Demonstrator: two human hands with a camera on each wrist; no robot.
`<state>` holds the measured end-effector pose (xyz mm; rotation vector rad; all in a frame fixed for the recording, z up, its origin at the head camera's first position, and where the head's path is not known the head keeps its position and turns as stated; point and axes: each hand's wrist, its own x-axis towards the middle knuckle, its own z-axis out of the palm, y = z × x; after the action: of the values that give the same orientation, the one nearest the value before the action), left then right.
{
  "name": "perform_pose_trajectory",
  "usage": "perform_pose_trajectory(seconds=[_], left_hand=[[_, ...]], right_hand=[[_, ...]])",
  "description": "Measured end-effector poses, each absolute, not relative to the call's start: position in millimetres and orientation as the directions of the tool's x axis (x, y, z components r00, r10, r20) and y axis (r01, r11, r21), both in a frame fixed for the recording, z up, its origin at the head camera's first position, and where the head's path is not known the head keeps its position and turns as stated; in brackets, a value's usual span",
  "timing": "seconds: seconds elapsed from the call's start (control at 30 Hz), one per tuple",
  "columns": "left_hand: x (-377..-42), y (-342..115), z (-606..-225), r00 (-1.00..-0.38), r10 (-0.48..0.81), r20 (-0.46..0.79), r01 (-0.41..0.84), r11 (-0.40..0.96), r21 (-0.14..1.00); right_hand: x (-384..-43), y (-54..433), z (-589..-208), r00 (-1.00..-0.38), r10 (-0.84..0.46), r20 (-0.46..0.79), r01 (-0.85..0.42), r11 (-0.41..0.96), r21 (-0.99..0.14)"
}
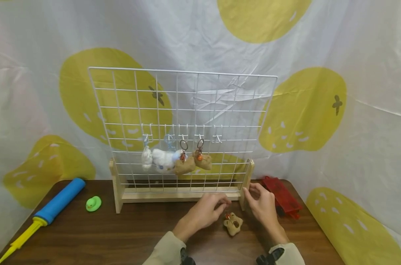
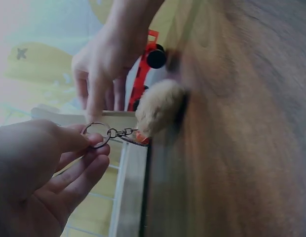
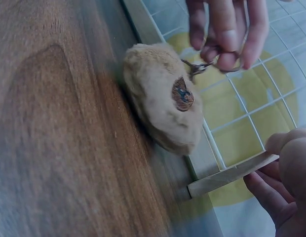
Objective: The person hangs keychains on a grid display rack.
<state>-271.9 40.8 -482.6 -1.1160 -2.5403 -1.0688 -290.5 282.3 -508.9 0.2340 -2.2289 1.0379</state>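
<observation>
In the head view, my left hand (image 1: pixel 203 212) is at the right front of a wire grid rack (image 1: pixel 184 76). Its thumb and fingers pinch the metal ring of a tan plush keychain (image 1: pixel 234 225). A short chain (image 2: pixel 121 133) links ring and plush, which is just over the brown table. My right hand (image 1: pixel 263 204) holds the rack's right wooden upright (image 3: pixel 232 174), thumb on one side and fingers on the other. From white hooks on the grid hang two tan plush keychains (image 1: pixel 184 166) and, left of them, white plush ones (image 1: pixel 163 159).
Right of the rack lies a red toy cart (image 1: pixel 281 195) with black wheels, close behind my right hand. At left are a green toy duck (image 1: pixel 93 204) and a blue and yellow pump (image 1: pixel 61 199). A curtain (image 1: pixel 194 36) with yellow fruit shapes hangs behind.
</observation>
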Motion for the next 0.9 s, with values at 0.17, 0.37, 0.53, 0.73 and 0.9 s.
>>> perform_pose_trajectory(seconds=[0.17,0.37,0.53,0.73,0.9], left_hand=[[-270.0,38.5,-470.9,-0.686,0.565,0.459,0.718,0.423,0.552],[-268.3,34.9,-459.5,-0.681,0.547,0.487,0.725,0.410,0.554],[-267.1,31.6,-452.0,-0.684,0.526,0.505,0.727,0.436,0.531],[-264.5,27.8,-437.8,-0.664,0.500,0.556,0.748,0.469,0.470],[-262.4,25.7,-426.1,-0.639,0.461,0.615,0.757,0.519,0.397]], right_hand=[[-290.5,282.1,-508.8,-0.766,0.112,0.633,-0.410,0.673,-0.615],[-290.0,281.5,-507.8,-0.756,0.111,0.645,-0.416,0.679,-0.605],[-290.5,281.1,-509.0,-0.758,0.115,0.642,-0.417,0.672,-0.612],[-291.0,281.5,-510.3,-0.760,0.114,0.640,-0.419,0.667,-0.616],[-291.3,282.1,-510.1,-0.753,0.113,0.648,-0.421,0.674,-0.607]])
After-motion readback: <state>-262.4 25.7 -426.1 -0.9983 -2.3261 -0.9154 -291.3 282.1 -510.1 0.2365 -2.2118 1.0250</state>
